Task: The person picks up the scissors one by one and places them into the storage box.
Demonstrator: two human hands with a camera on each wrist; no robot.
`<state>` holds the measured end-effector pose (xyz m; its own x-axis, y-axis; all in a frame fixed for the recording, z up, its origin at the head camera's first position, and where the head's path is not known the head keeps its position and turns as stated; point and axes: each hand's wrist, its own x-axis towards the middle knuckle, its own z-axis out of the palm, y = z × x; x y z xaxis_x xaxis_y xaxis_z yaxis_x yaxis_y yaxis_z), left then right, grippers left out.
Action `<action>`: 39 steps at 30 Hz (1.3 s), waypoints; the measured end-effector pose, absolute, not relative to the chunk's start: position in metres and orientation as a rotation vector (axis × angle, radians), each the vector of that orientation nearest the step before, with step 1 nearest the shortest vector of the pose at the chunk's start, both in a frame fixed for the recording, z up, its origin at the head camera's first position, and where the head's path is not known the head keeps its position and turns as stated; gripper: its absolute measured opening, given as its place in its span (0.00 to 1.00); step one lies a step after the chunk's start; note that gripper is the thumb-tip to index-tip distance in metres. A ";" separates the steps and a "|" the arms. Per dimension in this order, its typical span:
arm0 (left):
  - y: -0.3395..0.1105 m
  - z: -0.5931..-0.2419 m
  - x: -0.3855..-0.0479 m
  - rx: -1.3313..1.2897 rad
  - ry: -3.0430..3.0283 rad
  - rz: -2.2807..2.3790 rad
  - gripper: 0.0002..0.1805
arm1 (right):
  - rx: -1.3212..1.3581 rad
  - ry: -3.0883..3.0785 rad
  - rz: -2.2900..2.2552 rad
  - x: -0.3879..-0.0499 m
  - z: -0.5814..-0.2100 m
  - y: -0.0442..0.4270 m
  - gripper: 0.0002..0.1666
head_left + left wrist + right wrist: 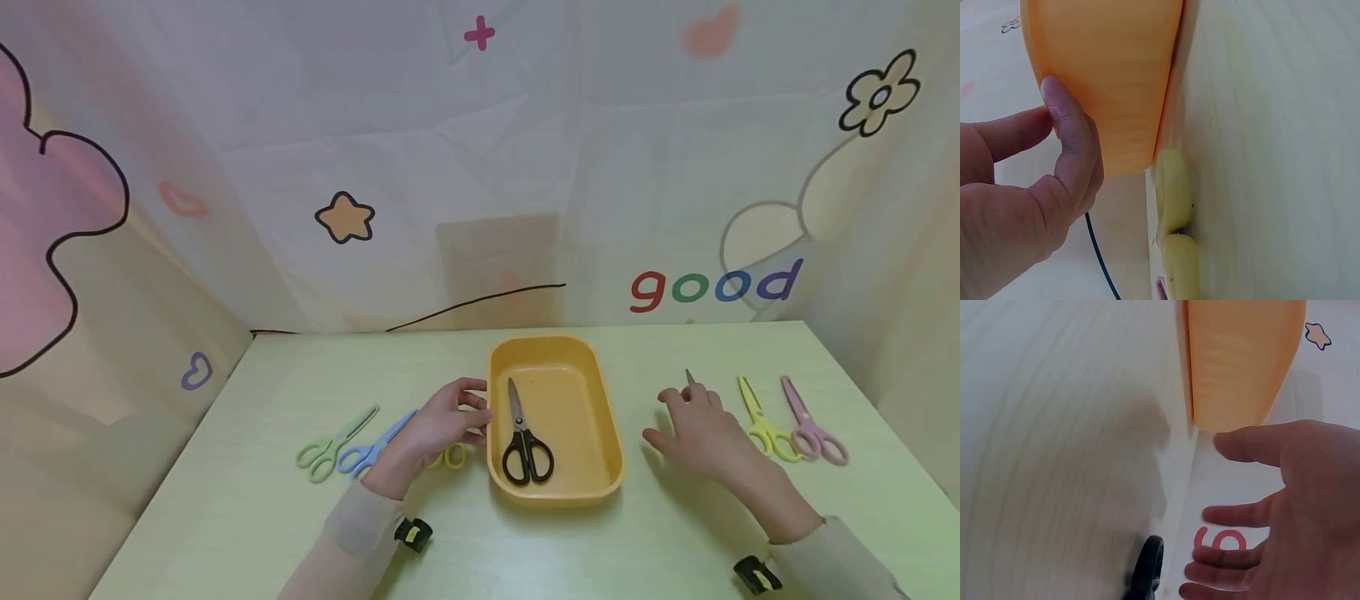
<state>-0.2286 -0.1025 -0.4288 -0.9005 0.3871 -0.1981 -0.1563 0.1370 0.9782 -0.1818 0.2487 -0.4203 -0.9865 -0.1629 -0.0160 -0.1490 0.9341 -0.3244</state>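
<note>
Right of centre in the lower frame, the tray stood lengthwise up-down, its black scissors leaning slightly left, blades pointing upward. The left hand, fingers loosely bent, touched its left wall; at lower right, the right hand hung spread, mostly hiding other scissors aimed up-left.
</note>
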 end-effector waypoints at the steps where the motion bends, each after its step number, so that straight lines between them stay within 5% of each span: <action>1: -0.102 -0.428 -0.229 0.223 2.017 1.814 0.28 | -0.213 3.019 -0.482 -0.183 -0.421 0.251 0.36; 12: -0.103 -0.431 -0.229 0.219 2.010 1.827 0.28 | -0.129 2.896 -0.393 -0.186 -0.428 0.273 0.42; 30: -0.103 -0.430 -0.230 0.213 2.029 1.816 0.27 | -0.201 2.878 -0.425 -0.191 -0.427 0.265 0.31; 39: -0.103 -0.430 -0.231 0.217 2.032 1.811 0.28 | -0.215 2.943 -0.407 -0.187 -0.428 0.261 0.34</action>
<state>-0.2305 -0.1031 -0.4300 -0.9047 0.3782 -0.1964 -0.1518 0.1446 0.9778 -0.1874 0.2605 -0.4278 -0.9764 -0.1636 -0.1410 -0.1192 0.9526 -0.2798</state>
